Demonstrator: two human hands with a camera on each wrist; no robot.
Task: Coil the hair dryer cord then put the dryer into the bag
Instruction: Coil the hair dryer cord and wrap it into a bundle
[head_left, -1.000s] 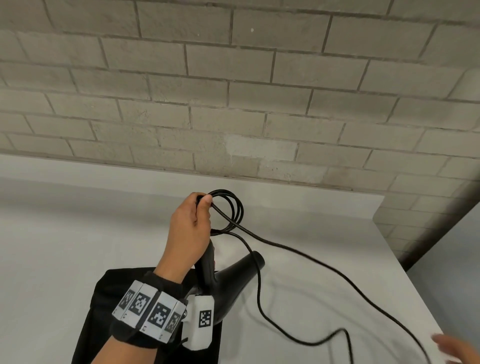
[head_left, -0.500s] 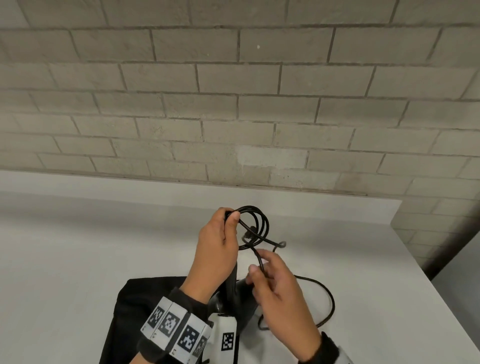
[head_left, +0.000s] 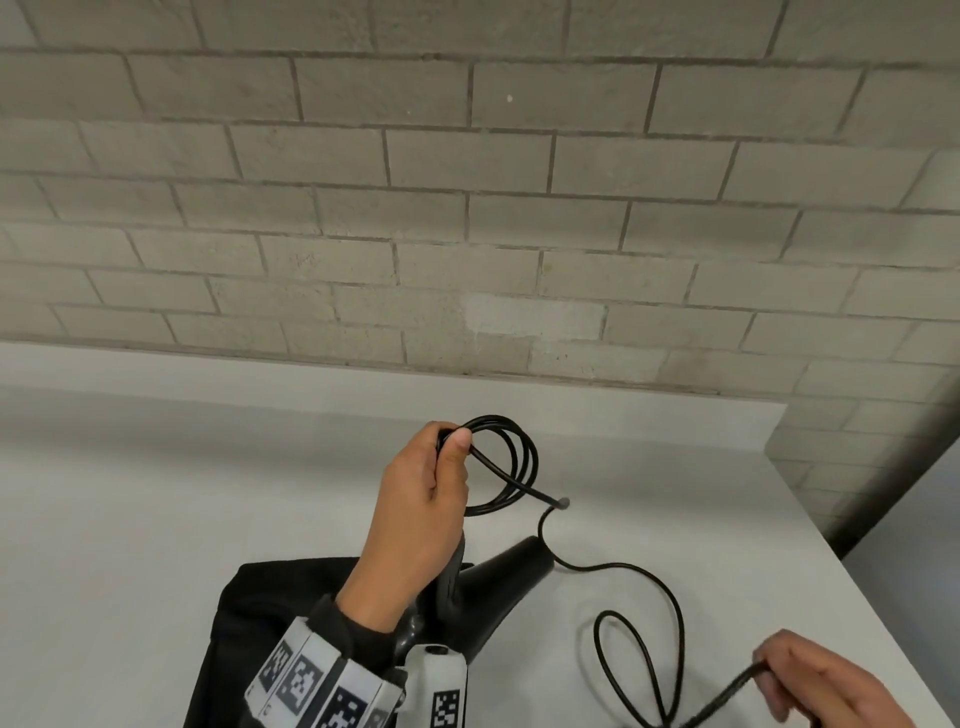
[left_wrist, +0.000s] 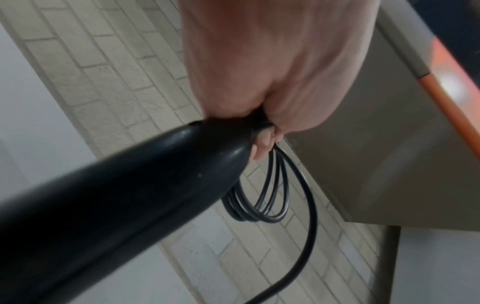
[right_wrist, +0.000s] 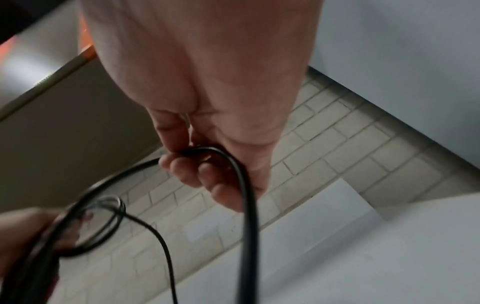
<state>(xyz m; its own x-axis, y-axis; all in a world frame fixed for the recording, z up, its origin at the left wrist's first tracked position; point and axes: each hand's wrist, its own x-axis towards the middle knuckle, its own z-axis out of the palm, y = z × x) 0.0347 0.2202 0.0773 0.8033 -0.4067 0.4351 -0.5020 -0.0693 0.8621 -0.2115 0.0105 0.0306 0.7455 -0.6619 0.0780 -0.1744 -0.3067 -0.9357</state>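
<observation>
My left hand (head_left: 421, 499) grips the hair dryer (head_left: 493, 577) by its handle and pinches the finished loops of cord (head_left: 511, 462) under the thumb, so they cannot spring apart. My right hand (head_left: 826, 680) closes its fingers (right_wrist: 207, 176) on the slack (more loops to add). The bag (head_left: 270, 613) lies on the desk (head_left: 156, 519) beneath the dryer.

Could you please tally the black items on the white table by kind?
Black plastic hair dryer: 1
Black rubber power cord: 1
Black fabric bag: 1
Total: 3
</observation>
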